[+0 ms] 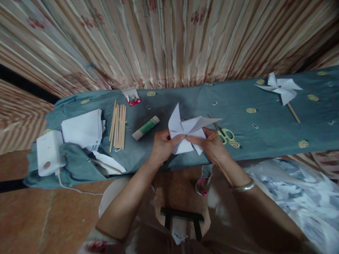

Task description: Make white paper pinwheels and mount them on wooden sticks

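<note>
A white paper pinwheel, with some of its blades folded toward the middle, is held up over the table's front edge. My left hand grips its left side, the thumb pressing near the centre. From the right, my right hand pinches the same paper, its thumb meeting the other close to the middle. Just beyond my right hand lie scissors with pale green handles. A green and white glue stick rests to the left of my left hand.
Several wooden sticks, an opened red box of small metal pins, stacked white paper and a white corded device lie on the left. A finished pinwheel on a stick lies far right. A curtain hangs behind the table.
</note>
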A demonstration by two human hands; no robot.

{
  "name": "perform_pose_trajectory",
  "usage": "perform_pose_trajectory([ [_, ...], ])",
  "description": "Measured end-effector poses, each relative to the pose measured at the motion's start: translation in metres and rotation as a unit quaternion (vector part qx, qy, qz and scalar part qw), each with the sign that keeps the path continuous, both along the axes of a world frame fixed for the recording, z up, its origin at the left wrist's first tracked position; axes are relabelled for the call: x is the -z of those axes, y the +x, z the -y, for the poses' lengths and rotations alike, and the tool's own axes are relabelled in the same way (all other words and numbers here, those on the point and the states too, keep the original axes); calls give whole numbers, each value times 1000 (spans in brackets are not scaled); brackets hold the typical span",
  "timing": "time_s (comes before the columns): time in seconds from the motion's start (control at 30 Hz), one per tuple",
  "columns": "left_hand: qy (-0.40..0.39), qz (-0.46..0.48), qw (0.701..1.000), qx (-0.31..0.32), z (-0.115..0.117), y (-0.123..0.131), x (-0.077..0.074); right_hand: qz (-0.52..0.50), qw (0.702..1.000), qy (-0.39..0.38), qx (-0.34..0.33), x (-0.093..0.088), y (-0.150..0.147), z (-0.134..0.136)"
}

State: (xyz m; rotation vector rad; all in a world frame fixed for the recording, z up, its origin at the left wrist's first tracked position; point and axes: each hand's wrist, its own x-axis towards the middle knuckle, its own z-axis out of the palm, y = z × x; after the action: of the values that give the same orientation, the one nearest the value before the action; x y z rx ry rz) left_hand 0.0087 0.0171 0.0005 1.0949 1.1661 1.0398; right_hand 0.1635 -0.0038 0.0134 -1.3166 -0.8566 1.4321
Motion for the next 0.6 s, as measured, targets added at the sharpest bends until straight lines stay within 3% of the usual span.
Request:
perform_pose_trajectory([
  [0.6, -56, 86, 995, 10, 0, 2, -1, 37, 999, 21, -23, -2, 6, -1],
])
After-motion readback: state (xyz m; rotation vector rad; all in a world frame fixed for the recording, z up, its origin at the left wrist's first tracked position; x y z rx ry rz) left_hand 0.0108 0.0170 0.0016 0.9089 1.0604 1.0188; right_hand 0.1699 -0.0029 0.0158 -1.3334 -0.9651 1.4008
